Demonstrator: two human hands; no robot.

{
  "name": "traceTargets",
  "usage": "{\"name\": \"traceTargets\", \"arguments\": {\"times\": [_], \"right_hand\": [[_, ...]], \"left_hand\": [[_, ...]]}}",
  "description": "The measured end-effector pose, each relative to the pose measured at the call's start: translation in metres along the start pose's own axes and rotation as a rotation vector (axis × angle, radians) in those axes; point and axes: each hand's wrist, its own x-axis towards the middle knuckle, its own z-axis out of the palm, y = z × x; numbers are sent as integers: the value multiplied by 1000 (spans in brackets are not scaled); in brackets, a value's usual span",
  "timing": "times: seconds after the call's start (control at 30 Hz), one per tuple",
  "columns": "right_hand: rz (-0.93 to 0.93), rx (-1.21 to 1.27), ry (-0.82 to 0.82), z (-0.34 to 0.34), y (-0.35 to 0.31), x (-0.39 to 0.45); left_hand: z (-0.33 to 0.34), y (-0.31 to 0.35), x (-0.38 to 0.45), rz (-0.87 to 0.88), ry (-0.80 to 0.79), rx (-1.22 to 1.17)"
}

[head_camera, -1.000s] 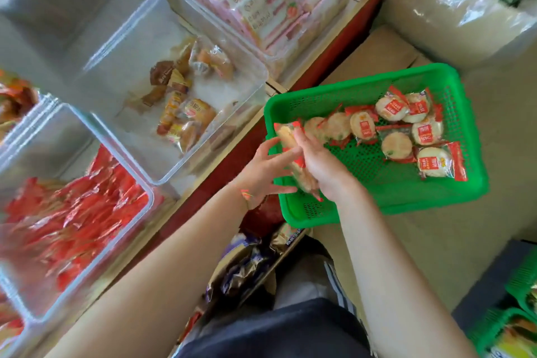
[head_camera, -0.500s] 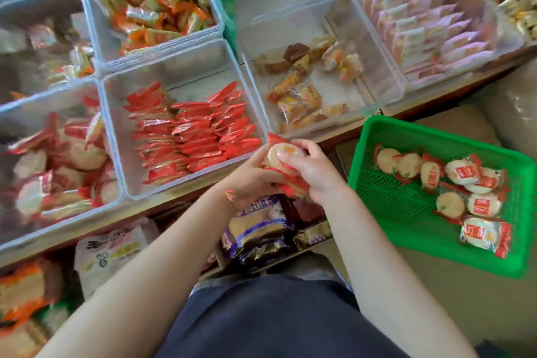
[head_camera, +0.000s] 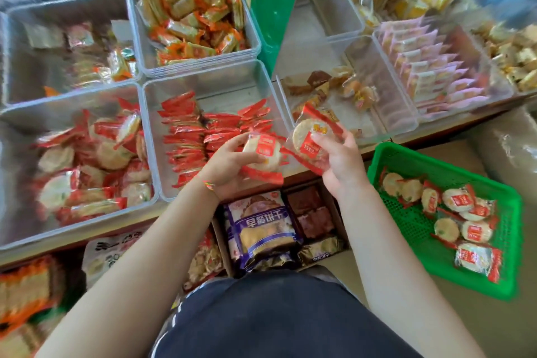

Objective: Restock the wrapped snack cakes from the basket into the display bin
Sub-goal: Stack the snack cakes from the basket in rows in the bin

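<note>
My left hand [head_camera: 229, 164] grips a small stack of round wrapped snack cakes [head_camera: 263, 151] with red wrapper ends, held over the front edge of the shelf. My right hand [head_camera: 340, 157] holds another wrapped snack cake [head_camera: 309, 136] upright, just right of the left one. The green basket [head_camera: 507, 279] sits low on the right with several more cakes [head_camera: 465, 221] inside. A clear display bin [head_camera: 10, 125] at the left holds matching round cakes [head_camera: 87, 166] in red wrappers.
A clear bin of flat red packets [head_camera: 189, 139] lies directly behind my hands. Other bins hold orange-wrapped snacks [head_camera: 194, 11], brown pastries [head_camera: 334, 90] and pink packs [head_camera: 430, 67]. A green divider [head_camera: 270, 0] stands upright. Bagged goods [head_camera: 261, 229] fill a box under the shelf.
The view swung left from the basket to the shelf bins. Both hands carried the cakes from the basket up to the shelf edge, then split them, one lot in each hand.
</note>
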Motion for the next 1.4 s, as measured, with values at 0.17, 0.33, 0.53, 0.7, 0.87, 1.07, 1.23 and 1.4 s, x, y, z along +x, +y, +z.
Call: {"name": "traceTargets", "arguments": {"times": [0.17,0.33,0.53,0.7,0.87,1.07,1.23,1.4], "right_hand": [[65,-88,-49,20,9,15],[80,-320,-160,50,22,31],[9,-510,-148,87,17,60],[-90,-506,-123,107,9,80],[-228,-595,-103,129,-4,109],[-442,-862,-41,138,-12,132],[-541,-1045,12,141,-14,136],[-679,-1196,-93,146,-11,138]], "left_hand": [[-32,21,2,40,47,-90],[-62,33,12,132,274,95],[-92,63,20,83,387,233],[-105,76,21,107,300,306],[-98,103,37,360,592,971],[-86,128,70,705,622,1200],[-80,110,115,566,467,1584],[-78,87,144,296,313,1823]]}}
